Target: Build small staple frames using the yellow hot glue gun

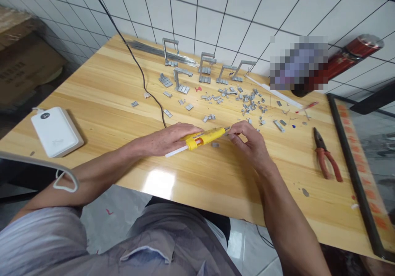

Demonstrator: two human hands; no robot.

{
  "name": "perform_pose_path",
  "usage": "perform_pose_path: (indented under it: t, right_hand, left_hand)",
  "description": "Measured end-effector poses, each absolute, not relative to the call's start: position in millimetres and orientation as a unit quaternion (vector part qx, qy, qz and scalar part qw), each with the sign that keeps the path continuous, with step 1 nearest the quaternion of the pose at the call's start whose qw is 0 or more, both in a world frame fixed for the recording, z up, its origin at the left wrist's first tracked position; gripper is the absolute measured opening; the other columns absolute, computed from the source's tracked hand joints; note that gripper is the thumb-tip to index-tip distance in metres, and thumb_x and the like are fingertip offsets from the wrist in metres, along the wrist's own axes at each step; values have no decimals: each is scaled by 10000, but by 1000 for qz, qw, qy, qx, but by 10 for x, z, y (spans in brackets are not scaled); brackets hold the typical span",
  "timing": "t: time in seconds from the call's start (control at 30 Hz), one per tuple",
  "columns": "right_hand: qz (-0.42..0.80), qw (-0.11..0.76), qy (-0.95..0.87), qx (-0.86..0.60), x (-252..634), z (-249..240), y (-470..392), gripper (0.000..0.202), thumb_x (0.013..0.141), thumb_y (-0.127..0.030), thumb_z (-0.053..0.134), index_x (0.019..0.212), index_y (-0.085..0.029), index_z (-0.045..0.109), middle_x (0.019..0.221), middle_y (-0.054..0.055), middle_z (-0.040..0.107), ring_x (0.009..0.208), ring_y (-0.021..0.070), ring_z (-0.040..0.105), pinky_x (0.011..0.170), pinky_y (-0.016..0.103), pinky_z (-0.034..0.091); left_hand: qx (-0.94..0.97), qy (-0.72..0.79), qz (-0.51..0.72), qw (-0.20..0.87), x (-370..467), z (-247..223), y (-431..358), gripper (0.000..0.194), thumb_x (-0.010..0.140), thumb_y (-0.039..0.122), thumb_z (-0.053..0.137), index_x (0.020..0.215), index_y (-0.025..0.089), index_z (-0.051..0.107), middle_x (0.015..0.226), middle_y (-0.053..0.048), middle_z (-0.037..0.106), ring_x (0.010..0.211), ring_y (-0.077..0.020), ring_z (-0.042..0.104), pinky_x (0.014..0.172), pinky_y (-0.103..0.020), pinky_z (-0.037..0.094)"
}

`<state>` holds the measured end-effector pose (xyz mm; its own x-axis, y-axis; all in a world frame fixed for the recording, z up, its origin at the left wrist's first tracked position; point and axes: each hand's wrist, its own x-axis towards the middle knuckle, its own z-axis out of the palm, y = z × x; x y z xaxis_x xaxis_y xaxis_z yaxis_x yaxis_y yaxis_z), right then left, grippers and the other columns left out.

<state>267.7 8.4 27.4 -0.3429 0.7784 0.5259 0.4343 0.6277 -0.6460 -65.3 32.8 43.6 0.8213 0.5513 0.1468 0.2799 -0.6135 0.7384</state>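
Observation:
A yellow hot glue gun [206, 137], with a white glue stick [177, 151] poking out of its rear, is gripped in my left hand [173, 139]. Its nozzle points right, close to the fingertips of my right hand [248, 140]. Those fingers are pinched together around something small, grey and hard to make out beside the nozzle. Just under the glue gun's tip lies a small grey piece [215, 145] on the wooden table [197, 173]. Beyond my hands are many scattered small grey pieces [249, 101] and several upright grey frames on flat bases [183, 80].
Pliers with red handles [327, 158] lie to the right, near a black-edged panel [354, 177]. A white power bank [57, 132] sits at left. Thin metal rods [160, 53] and a red thermos [348, 64] are by the tiled wall. A black cord [138, 68] crosses the table.

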Motion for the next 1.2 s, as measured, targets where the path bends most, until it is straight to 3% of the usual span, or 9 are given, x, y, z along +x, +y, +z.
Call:
perform_pose_path:
  t: [0.23,0.47,0.7,0.87,1.07,1.2]
  right_hand:
    - [197,434,-791,-382,2696,298,83,167,1106,-371,694,981,-287,767,923,43,762,865,217,699,803,409,588]
    - [207,439,-787,-381,2705,351,59,119,1088,-331,714,981,-296,755,922,30,763,869,216,699,807,410,585]
    - [187,457,-779,-386,2668,349,49,111,1066,-252,715,963,-289,734,885,12,737,817,198,672,764,383,562]
    - [167,462,-768,-410,2659,345,39,113,1065,-266,711,956,-284,731,861,8,724,778,193,648,739,382,547]
    - [138,459,-764,-432,2641,296,32,149,1085,-327,701,946,-283,729,835,11,713,758,196,626,732,387,541]
    - [107,465,-760,-441,2619,254,40,169,1094,-348,695,942,-286,732,836,17,727,754,199,639,723,386,549]
  left_hand:
    - [885,235,170,365,-656,461,322,412,1110,199,539,1499,228,672,1406,-152,792,1256,-252,745,1096,-383,551]
    - [879,239,174,373,-646,447,332,388,1149,285,519,1506,258,671,1449,-141,779,1296,-262,732,1117,-396,546]
    - [889,231,184,351,-627,434,308,391,1144,265,528,1510,263,666,1389,-139,799,1238,-250,750,1085,-379,550]
    - [890,237,189,340,-587,449,282,357,1195,337,468,1477,249,667,1360,-133,801,1207,-243,746,1092,-380,533]
    - [893,253,208,309,-547,423,244,451,1213,494,412,1474,232,670,1265,-139,805,1139,-261,743,1039,-397,540]
    - [895,249,201,311,-516,433,229,458,1218,494,389,1452,225,676,1231,-134,814,1093,-255,749,1000,-385,543]
